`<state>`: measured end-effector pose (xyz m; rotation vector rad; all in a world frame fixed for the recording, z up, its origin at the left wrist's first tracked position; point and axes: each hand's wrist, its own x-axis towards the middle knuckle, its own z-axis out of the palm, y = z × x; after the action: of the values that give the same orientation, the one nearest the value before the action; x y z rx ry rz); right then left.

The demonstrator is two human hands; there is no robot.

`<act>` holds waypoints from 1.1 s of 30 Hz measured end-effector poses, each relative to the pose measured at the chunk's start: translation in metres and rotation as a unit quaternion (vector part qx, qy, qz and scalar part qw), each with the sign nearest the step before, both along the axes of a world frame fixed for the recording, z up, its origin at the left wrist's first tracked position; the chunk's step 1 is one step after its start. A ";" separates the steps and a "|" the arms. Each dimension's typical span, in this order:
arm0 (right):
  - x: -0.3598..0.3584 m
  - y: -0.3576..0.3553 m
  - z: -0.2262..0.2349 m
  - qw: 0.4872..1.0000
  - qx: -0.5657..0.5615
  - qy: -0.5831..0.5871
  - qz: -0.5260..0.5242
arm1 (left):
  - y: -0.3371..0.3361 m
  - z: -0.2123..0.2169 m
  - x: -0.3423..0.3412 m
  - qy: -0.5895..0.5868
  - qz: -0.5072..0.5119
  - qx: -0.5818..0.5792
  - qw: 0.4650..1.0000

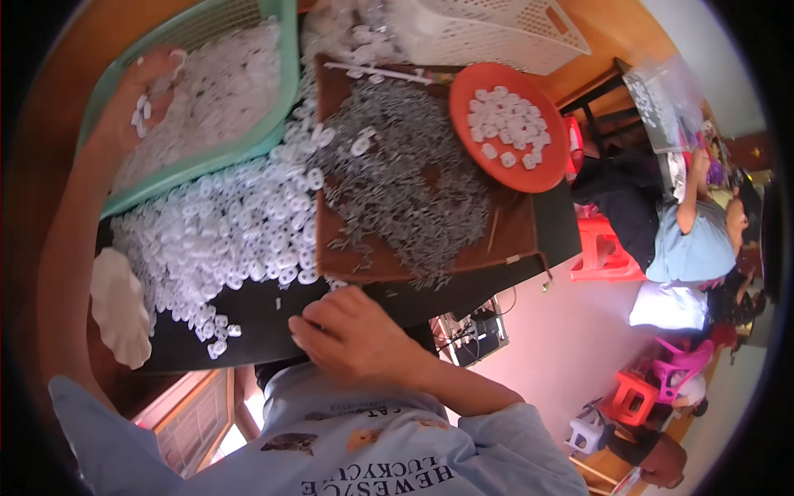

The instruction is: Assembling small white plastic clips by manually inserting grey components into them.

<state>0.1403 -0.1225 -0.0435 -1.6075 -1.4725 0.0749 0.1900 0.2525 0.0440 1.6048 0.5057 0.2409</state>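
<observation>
My left hand is over the green plastic basket at the far left, its fingers curled around a few small white plastic clips. Many similar white pieces fill that basket. Close to the table's front edge, my right hand is closed with its fingers bent; what they hold, if anything, is hidden. Loose white plastic clips with holes are heaped on the black table between the basket and a brown cloth-lined tray. A pile of small grey nails covers much of the tray.
An orange-red plate with white clips rests on the tray's far right corner. Behind it stands a white perforated basket. A pale crumpled piece lies at the table's left edge. Plastic stools and other people are to the right.
</observation>
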 end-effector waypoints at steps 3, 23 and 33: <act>-0.001 0.001 -0.002 1.000 0.004 -0.010 0.000 | -0.005 0.016 -0.022 -0.033 -0.061 -0.082 0.994; -0.009 0.007 -0.006 0.997 0.005 -0.065 -0.047 | -0.122 -0.038 -0.082 -0.106 -0.245 0.553 0.789; -0.006 0.007 -0.004 0.998 -0.001 -0.057 -0.039 | -0.118 -0.030 -0.090 -0.074 -0.211 0.603 0.766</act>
<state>0.1343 -0.1160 -0.0480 -1.6928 -1.4947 -0.0600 0.1005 0.1343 0.0143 2.8697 -0.2661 0.3788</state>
